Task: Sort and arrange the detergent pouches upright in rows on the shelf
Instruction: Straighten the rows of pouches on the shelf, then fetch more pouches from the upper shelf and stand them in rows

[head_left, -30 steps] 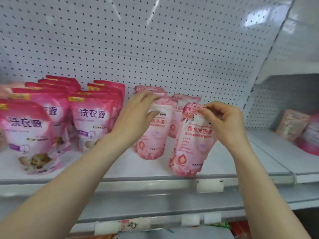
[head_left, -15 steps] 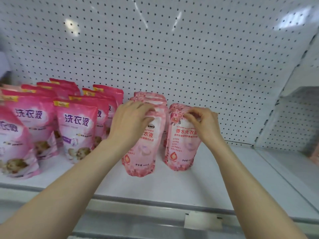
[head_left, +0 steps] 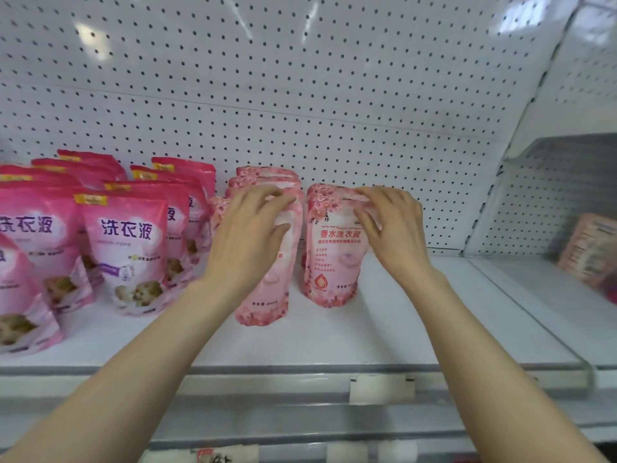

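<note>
**Both hands on the front pouches**

The left hand [head_left: 248,238] clasps the top of the left pale pouch [head_left: 267,295]; the right hand [head_left: 392,228] pinches the right pale pouch [head_left: 329,259] at its top edge — both upright on the white shelf [head_left: 367,335], beside the dark pink pouches [head_left: 125,248].

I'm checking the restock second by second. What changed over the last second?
The right hand pushed its pale pouch from the shelf's front edge back beside the left one and stood it upright. The left hand kept hold of its pale pouch, which tilted a little less. The bright pink pouches stayed put.
</note>
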`<state>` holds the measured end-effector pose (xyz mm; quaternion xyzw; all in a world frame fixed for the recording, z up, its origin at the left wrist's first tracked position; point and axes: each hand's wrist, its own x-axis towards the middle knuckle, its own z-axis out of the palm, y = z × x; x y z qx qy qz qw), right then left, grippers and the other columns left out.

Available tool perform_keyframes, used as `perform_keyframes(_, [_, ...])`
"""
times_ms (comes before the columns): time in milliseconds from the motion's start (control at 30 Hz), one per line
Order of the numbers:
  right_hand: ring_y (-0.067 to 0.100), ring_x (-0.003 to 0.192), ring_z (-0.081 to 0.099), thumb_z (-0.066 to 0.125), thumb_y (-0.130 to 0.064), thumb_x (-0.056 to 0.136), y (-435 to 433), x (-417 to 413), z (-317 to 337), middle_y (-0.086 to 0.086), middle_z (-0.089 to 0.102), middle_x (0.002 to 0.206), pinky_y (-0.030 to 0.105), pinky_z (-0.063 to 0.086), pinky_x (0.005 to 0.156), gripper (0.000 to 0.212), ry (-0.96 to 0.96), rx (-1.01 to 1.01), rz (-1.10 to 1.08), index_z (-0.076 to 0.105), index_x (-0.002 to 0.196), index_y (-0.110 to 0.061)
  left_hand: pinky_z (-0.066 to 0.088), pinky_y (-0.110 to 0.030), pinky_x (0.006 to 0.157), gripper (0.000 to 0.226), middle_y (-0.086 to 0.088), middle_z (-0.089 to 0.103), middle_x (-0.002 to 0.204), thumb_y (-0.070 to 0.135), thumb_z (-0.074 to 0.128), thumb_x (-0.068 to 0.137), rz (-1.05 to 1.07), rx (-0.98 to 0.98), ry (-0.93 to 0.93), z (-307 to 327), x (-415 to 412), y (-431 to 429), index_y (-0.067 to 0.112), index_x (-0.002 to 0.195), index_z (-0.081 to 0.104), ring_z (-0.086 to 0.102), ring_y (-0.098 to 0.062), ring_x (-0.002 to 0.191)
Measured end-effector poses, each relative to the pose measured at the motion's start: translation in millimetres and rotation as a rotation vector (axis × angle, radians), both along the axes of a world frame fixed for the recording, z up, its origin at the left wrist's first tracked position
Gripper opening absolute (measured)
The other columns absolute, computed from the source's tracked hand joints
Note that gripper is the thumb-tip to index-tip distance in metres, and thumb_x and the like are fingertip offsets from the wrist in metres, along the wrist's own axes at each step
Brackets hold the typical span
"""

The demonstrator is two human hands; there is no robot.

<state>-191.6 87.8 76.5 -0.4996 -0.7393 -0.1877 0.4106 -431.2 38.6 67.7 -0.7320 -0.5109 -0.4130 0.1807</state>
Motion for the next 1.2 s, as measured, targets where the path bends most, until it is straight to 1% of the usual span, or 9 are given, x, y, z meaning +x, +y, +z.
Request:
perform_keyframes(133, [0.023,0.113,0.056,0.055,-0.029,0.098,-52,30,-30,0.001,0.064,0.123,0.034,0.036,0.098,0.030,0.045,0.008,-0.026,0.063,0.126,-0.019,0.033,-0.028,0.100,0.038,-0.006,0.058,0.124,0.013,0.066,0.087,-0.158,0.042,-0.056,-18,27,-17,0.014,0.124,0.061,0.050,-0.026,0.117])
perform_keyframes(300, [0.022,0.114,0.056,0.054,-0.028,0.099,-113,82,-88,0.002,0.064,0.123,0.029,0.035,0.099,0.029,0.049,-0.135,-0.159,0.063,0.125,-0.018,0.037,-0.030,0.094,0.034,-0.003,0.059,0.123,0.019,0.062,0.091,-0.314,-0.118,-0.060,-57,82,-37,0.020,0.124,0.060,0.052,-0.023,0.114])
perform_keyframes(467, [0.026,0.116,0.058,0.056,-0.025,0.099,-159,155,-119,0.006,0.064,0.125,0.037,0.040,0.099,0.030,0.028,-0.225,-0.288,0.063,0.127,-0.016,0.038,-0.030,0.093,0.030,0.002,0.060,0.121,0.028,0.057,0.094,-0.423,-0.248,-0.027,-85,149,-43,0.026,0.124,0.059,0.054,-0.021,0.111])
perform_keyframes(567, [0.026,0.116,0.057,0.055,-0.026,0.099,-173,207,-120,0.006,0.063,0.125,0.041,0.043,0.100,0.031,0.049,-0.244,-0.329,0.062,0.128,-0.016,0.039,-0.029,0.093,0.030,0.003,0.059,0.122,0.029,0.056,0.094,-0.479,-0.286,-0.019,-92,201,-45,0.026,0.124,0.059,0.054,-0.020,0.113])
perform_keyframes(767, [0.026,0.114,0.056,0.055,-0.025,0.100,-177,327,-111,0.006,0.062,0.128,0.035,0.040,0.098,0.033,0.085,-0.287,-0.415,0.059,0.131,-0.016,0.042,-0.029,0.090,0.031,0.007,0.058,0.123,0.031,0.054,0.095,-0.550,-0.332,-0.021,-93,323,-38,0.027,0.126,0.057,0.055,-0.016,0.111])
perform_keyframes(867, [0.027,0.118,0.055,0.055,-0.025,0.099,-170,393,-100,0.006,0.061,0.131,0.036,0.040,0.099,0.035,0.120,-0.295,-0.470,0.058,0.133,-0.015,0.039,-0.024,0.087,0.034,0.007,0.058,0.124,0.031,0.056,0.094,-0.587,-0.340,-0.011,-86,387,-27,0.027,0.128,0.056,0.056,-0.014,0.110])
perform_keyframes(1033, [0.026,0.117,0.058,0.055,-0.023,0.099,-147,487,-83,0.007,0.062,0.129,0.037,0.045,0.096,0.038,0.264,-0.291,-0.538,0.055,0.136,-0.013,0.042,-0.027,0.089,0.040,0.006,0.059,0.122,0.033,0.060,0.091,-0.637,-0.390,-0.014,-73,478,3,0.026,0.130,0.053,0.057,-0.013,0.109])
perform_keyframes(1100, [0.024,0.114,0.059,0.054,-0.023,0.099,-135,513,-78,0.006,0.063,0.126,0.034,0.045,0.092,0.037,0.334,-0.289,-0.561,0.055,0.135,-0.015,0.043,-0.028,0.089,0.042,0.004,0.059,0.123,0.033,0.061,0.090,-0.657,-0.444,-0.010,-69,509,19,0.025,0.131,0.053,0.058,-0.014,0.108])
perform_keyframes(1200, [0.022,0.114,0.059,0.052,-0.024,0.099,-115,544,-71,0.005,0.063,0.125,0.036,0.046,0.091,0.036,0.416,-0.289,-0.595,0.054,0.135,-0.017,0.047,-0.032,0.090,0.046,-0.001,0.060,0.124,0.033,0.063,0.089,-0.688,-0.501,0.009,-63,554,47,0.022,0.133,0.051,0.060,-0.017,0.105])
